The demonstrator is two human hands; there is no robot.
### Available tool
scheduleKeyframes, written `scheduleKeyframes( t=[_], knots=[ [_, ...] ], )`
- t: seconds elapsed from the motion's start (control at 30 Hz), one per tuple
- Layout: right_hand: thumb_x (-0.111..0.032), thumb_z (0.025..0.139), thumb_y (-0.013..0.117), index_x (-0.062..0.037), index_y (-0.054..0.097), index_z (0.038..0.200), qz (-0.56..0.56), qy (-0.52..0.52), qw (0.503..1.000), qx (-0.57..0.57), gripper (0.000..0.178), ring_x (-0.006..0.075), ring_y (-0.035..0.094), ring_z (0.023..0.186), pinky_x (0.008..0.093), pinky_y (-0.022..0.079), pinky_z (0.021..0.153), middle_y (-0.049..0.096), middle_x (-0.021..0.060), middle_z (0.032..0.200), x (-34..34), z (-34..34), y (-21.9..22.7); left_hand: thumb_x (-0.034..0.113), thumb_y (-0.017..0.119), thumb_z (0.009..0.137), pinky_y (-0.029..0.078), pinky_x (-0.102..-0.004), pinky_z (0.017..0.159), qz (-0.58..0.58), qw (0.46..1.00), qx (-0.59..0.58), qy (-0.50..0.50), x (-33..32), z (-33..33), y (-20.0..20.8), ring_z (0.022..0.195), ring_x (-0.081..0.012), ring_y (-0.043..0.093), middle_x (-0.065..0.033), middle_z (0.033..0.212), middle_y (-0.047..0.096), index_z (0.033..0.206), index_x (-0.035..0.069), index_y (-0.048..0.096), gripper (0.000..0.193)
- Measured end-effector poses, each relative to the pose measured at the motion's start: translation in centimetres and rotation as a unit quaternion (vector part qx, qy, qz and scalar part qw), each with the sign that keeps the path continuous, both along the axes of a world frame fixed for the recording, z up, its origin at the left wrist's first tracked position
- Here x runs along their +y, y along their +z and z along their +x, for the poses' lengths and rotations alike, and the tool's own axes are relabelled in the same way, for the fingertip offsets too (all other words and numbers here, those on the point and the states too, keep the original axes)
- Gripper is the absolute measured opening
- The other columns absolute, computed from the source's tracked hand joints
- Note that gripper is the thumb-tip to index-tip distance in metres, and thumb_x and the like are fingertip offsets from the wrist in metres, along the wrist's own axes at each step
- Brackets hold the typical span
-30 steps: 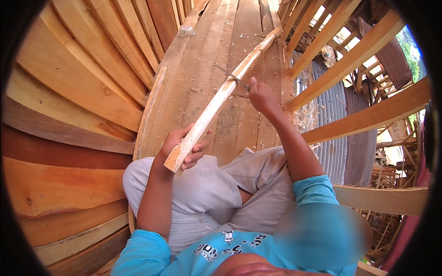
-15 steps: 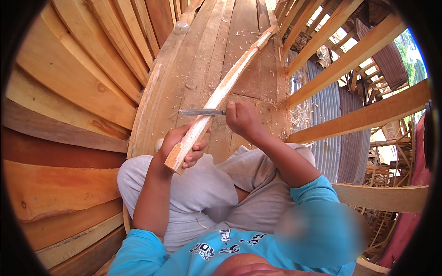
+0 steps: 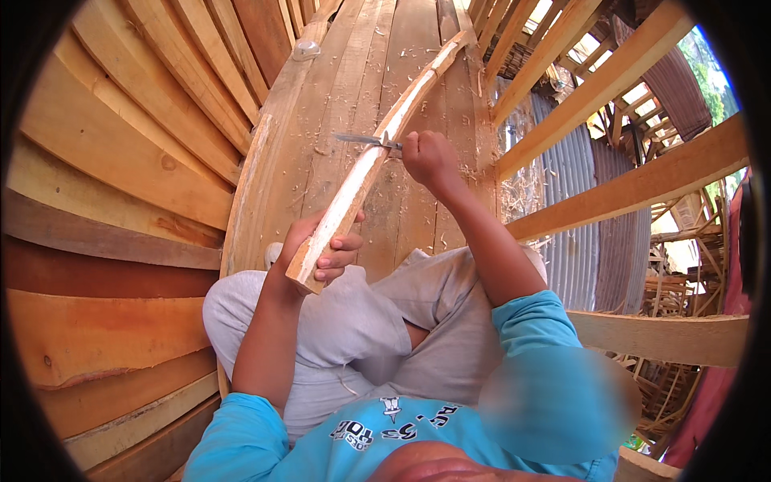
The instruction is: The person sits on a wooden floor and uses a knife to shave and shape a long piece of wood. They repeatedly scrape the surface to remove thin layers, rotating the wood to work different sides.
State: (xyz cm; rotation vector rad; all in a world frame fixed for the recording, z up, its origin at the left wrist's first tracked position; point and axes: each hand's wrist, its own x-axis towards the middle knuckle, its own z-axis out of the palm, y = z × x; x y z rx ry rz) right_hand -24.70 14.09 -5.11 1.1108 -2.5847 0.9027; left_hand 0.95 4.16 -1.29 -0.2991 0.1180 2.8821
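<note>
A long, partly shaved wooden pole [image 3: 351,193] slants from above my lap toward the far right of the plank floor. My left hand [image 3: 331,249] is wrapped around its near end from beneath, fingers curled up on the right side. In my right hand [image 3: 431,163] is a knife [image 3: 361,139], gripped by its handle, which my fist hides. The blade lies across the pole around its middle, its tip pointing left. Pale, freshly cut wood shows along the pole's top face, and darker wood along its edges.
Wood shavings [image 3: 320,149] litter the plank floor [image 3: 321,177]. Upright boards [image 3: 112,169] form a wall on the left. To the right, a slatted rail [image 3: 618,181] stands before corrugated metal sheets [image 3: 572,201]. A small clear object [image 3: 306,51] sits at the far left floor edge.
My right hand has pushed the knife away from me along the pole, from near my left hand to around the middle. My left hand keeps its hold on the near end.
</note>
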Motion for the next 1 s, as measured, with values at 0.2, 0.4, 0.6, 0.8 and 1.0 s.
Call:
scheduleKeyframes(
  t=[0.2, 0.4, 0.6, 0.8, 1.0],
  knots=[
    [-0.035, 0.091, 0.036, 0.0042, 0.066, 0.078, 0.032, -0.103, 0.987, -0.118, 0.051, 0.0481, 0.061, 0.087, 0.0515, 0.048, 0.081, 0.064, 0.0280, 0.087, 1.8, -5.4, 0.1, 0.039, 0.029, 0.104, 0.044, -0.0286, 0.033, -0.130, 0.991, 0.002, -0.021, 1.3, -0.5, 0.0, 0.044, -0.0150, 0.047, -0.0065, 0.071, 0.044, 0.120, 0.002, 0.046, 0.044],
    [-0.032, 0.090, 0.038, 0.0008, 0.068, 0.076, 0.103, 0.056, 0.978, -0.171, 0.047, 0.0469, 0.062, 0.079, 0.0533, 0.049, 0.077, 0.064, 0.0287, 0.081, 0.5, 5.1, 4.4, 0.036, 0.030, 0.103, 0.045, -0.0273, 0.032, -0.041, 0.999, -0.006, 0.004, -0.6, 0.6, -0.3, 0.044, -0.0140, 0.047, -0.0063, 0.071, 0.043, 0.121, -0.001, 0.047, 0.045],
    [-0.029, 0.089, 0.044, 0.0029, 0.060, 0.058, 0.042, 0.129, 0.987, -0.088, 0.048, 0.0452, 0.058, 0.055, 0.0531, 0.047, 0.057, 0.056, 0.0256, 0.058, 0.9, 7.1, 3.9, 0.033, 0.031, 0.104, 0.041, -0.0241, 0.030, -0.121, 0.993, 0.003, -0.005, -0.4, 0.6, -0.4, 0.041, -0.0118, 0.044, -0.0052, 0.070, 0.042, 0.119, -0.001, 0.044, 0.040],
    [-0.028, 0.085, 0.046, 0.0015, 0.063, 0.059, 0.057, 0.101, 0.991, -0.070, 0.043, 0.0438, 0.061, 0.059, 0.0520, 0.049, 0.059, 0.059, 0.0261, 0.062, 0.2, 6.4, 3.4, 0.032, 0.031, 0.104, 0.040, -0.0228, 0.031, -0.149, 0.989, -0.020, 0.014, -0.5, 0.5, -0.6, 0.043, -0.0109, 0.044, -0.0051, 0.071, 0.042, 0.121, -0.002, 0.043, 0.040],
    [-0.029, 0.085, 0.044, -0.0001, 0.066, 0.062, 0.019, 0.049, 0.999, -0.001, 0.043, 0.0438, 0.063, 0.064, 0.0522, 0.051, 0.064, 0.062, 0.0254, 0.066, -0.6, 1.6, 1.3, 0.033, 0.030, 0.104, 0.043, -0.0241, 0.033, -0.100, 0.995, -0.015, 0.009, -0.5, -0.5, -0.6, 0.045, -0.0123, 0.046, -0.0059, 0.072, 0.043, 0.123, -0.003, 0.043, 0.042]
  ],
)
